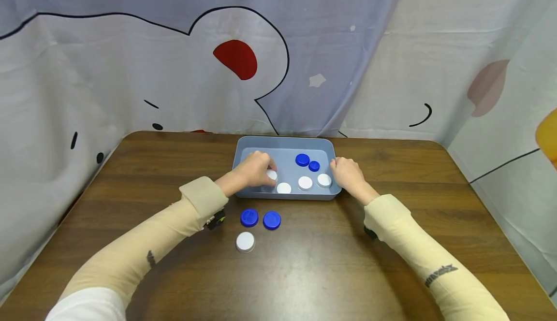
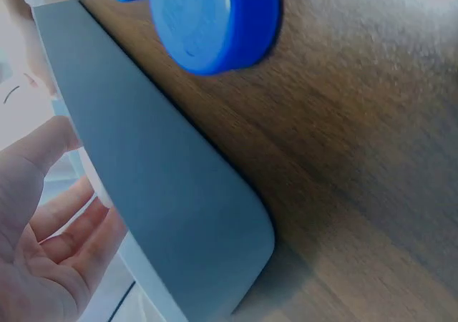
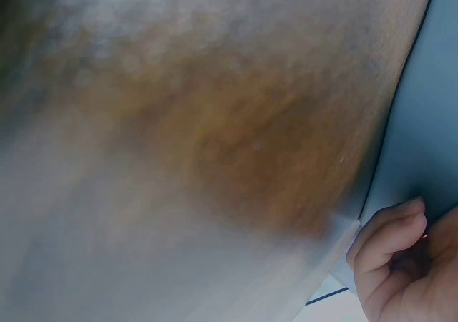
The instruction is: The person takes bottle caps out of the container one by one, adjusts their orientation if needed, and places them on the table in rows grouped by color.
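Observation:
A grey-blue rectangular tray (image 1: 283, 142) stands near the table's far edge. Inside its left part, my left hand (image 1: 254, 168) pinches a white round cap (image 1: 271, 175) between thumb and fingers; the left wrist view shows this cap partly hidden behind the tray wall (image 2: 157, 172). My right hand (image 1: 349, 173) grips the tray's right rim with curled fingers. Three more white caps lie along the tray's near side, among them a middle white cap (image 1: 305, 183). Farther back in the tray sit a larger blue cap (image 1: 302, 159) and a smaller blue cap (image 1: 314, 166).
On the wooden table (image 1: 304, 268), in front of the tray, lie a left blue cap (image 1: 249, 217) and a right blue cap (image 1: 271, 220). Nearer to me is a single white cap (image 1: 245, 241). A printed curtain (image 1: 130, 79) hangs behind the table.

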### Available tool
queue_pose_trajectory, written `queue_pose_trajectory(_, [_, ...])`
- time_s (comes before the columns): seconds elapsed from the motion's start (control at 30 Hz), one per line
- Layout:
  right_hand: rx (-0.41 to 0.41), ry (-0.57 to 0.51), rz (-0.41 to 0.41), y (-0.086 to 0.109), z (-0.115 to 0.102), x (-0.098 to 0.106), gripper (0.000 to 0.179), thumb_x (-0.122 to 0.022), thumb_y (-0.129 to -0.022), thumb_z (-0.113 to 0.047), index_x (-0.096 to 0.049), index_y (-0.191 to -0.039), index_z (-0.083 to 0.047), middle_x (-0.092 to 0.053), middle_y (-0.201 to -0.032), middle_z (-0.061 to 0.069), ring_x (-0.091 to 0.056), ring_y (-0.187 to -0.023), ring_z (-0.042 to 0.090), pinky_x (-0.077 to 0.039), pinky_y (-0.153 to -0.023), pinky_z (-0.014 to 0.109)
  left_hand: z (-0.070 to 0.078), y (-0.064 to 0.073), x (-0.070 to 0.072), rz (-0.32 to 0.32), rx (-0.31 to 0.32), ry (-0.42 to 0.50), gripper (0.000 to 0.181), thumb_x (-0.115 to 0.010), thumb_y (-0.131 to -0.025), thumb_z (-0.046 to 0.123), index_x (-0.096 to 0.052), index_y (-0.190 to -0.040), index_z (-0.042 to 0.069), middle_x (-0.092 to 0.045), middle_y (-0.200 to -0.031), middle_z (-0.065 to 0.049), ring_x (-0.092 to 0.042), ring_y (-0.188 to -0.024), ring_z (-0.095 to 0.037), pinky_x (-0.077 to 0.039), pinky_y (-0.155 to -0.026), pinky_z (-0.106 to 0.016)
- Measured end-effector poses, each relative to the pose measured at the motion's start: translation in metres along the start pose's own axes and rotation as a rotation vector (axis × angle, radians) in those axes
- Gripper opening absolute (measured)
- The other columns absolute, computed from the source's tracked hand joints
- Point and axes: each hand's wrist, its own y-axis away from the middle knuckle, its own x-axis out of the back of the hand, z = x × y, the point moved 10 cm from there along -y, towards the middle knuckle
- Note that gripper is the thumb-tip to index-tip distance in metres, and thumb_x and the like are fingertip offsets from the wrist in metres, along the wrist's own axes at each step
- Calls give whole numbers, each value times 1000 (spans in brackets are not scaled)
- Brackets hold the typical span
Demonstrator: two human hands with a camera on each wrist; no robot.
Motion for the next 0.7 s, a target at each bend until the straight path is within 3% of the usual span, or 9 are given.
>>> queue_pose_trajectory(0.3, [-17,-10,-10,0,1,0,41,-34,-100,-26,-61,-86,1,-65,-106,30,-62,-98,49,-49,-78,57,11,12,10,26,-25,27,26,-78,-66,18,-76,-87,3,-75,-85,-6,-66,-74,-16,-52,-64,-25])
queue_pose_trajectory(0.5, [-15,-15,-9,1,0,1,40,-34,-100,-26,-60,-85,1,-65,-106,30,-62,-98,49,-49,-78,57,19,22,13,15,-38,41,26,-81,-68,19,-76,-88,4,-75,-88,-7,-67,-80,-17,-53,-66,-26])
queue_pose_trajectory(0.7, [-11,-18,-2,1,0,1,40,-34,-100,-26,-59,-82,0,-65,-104,30,-62,-97,50,-49,-77,57,30,29,21,50,-61,50,30,-80,-67,20,-76,-91,4,-75,-91,-8,-67,-82,-18,-52,-65,-24])
